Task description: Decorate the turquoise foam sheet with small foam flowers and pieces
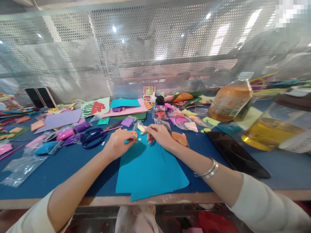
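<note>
Turquoise paper sheets [145, 171] lie overlapping at the table's front edge. My left hand [119, 142] is over their upper left part, thumb and fingertips pinched together; whatever is between them is too small to make out. Just behind its fingers shows a round orange piece with spots [133, 133]. My right hand [159, 135] is at the upper right of the paper, its fingertips closed at a lump of pale yellow clay [141, 127]. Tiny pale bits [139, 139] are scattered on the paper between the two hands.
Dark blue scissors [93, 138] and bagged coloured clay [65, 134] lie to the left. A black phone-like slab [235, 153], an orange drink bottle [230, 98] and a jug of yellow liquid [274, 129] are at right. A perforated metal screen [133, 48] rises behind.
</note>
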A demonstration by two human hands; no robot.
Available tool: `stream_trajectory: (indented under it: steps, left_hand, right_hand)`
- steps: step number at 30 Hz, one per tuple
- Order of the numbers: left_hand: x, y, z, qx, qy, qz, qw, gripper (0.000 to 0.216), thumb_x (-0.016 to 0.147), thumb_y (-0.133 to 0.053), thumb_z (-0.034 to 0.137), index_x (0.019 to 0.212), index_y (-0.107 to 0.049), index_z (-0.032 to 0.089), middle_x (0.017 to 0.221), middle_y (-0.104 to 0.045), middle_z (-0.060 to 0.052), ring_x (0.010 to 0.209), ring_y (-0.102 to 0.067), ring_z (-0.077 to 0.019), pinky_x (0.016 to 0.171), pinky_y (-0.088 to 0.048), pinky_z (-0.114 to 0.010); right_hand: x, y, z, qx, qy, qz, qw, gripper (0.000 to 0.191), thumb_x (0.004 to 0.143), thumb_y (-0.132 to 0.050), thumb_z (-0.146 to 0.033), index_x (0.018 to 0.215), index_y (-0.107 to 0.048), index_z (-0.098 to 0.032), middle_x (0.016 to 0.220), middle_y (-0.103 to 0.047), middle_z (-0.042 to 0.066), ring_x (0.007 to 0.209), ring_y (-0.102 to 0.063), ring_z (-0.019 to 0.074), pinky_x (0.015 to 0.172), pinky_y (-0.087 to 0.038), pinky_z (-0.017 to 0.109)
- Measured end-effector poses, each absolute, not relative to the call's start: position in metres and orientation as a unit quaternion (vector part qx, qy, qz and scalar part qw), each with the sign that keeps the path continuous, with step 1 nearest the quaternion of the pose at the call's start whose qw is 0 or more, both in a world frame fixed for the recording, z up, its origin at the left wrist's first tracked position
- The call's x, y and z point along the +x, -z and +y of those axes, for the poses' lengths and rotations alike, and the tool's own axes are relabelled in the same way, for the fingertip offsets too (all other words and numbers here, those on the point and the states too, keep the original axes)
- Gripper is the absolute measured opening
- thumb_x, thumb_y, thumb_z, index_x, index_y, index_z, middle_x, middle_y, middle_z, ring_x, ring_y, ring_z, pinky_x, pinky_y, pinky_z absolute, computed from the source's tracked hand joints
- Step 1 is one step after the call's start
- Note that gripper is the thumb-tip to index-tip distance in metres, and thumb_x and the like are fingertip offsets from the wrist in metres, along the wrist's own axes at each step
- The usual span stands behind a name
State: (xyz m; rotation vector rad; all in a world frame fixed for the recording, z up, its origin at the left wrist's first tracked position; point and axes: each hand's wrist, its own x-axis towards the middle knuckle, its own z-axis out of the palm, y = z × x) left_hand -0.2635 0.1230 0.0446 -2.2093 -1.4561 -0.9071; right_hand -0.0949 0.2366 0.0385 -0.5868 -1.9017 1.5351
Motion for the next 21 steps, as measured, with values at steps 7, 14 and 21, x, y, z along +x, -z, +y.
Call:
stream_trajectory:
  steps: [7, 14, 21]
  left_hand:
    - [-0.2635, -0.0443, 0.1236, -0.801, 0.294, -0.491, 0.175, 0.017, 0.088, -0.052, 0.024, 0.085, -0.068, 0.018, 0.080, -0.070, -0.004, 0.072, -0.064, -0.0132, 0.065, -0.046, -0.022]
    - [-0.2625, -0.0424, 0.1235, -0.805, 0.287, -0.509, 0.106, 0.016, 0.079, -0.064, 0.030, 0.069, -0.066, 0.018, 0.067, -0.066, 0.000, 0.063, -0.060, -0.0120, 0.060, -0.044, -0.022]
    - [-0.2644, -0.0394, 0.1251, -0.802, 0.275, -0.513, 0.132, 0.011, 0.083, -0.056, 0.020, 0.084, -0.067, 0.019, 0.081, -0.068, -0.003, 0.075, -0.062, -0.0145, 0.067, -0.047, -0.025]
  right_hand:
    - [-0.0938, -0.0415, 0.2342, -0.229, -0.575, -0.723, 0.306, 0.028, 0.080, -0.053, -0.039, 0.068, -0.058, -0.013, 0.049, -0.055, -0.002, 0.038, -0.054, 0.0082, 0.039, -0.047, 0.019]
    - [-0.0951, -0.0402, 0.2348, -0.227, -0.576, -0.723, 0.305, 0.028, 0.079, -0.053, -0.038, 0.068, -0.058, -0.013, 0.049, -0.055, -0.002, 0.038, -0.053, 0.0081, 0.039, -0.046, 0.019]
    - [-0.0949, -0.0397, 0.2350, -0.222, -0.575, -0.726, 0.304, 0.030, 0.078, -0.054, -0.040, 0.068, -0.058, -0.013, 0.048, -0.055, -0.002, 0.037, -0.053, 0.0082, 0.038, -0.046, 0.019]
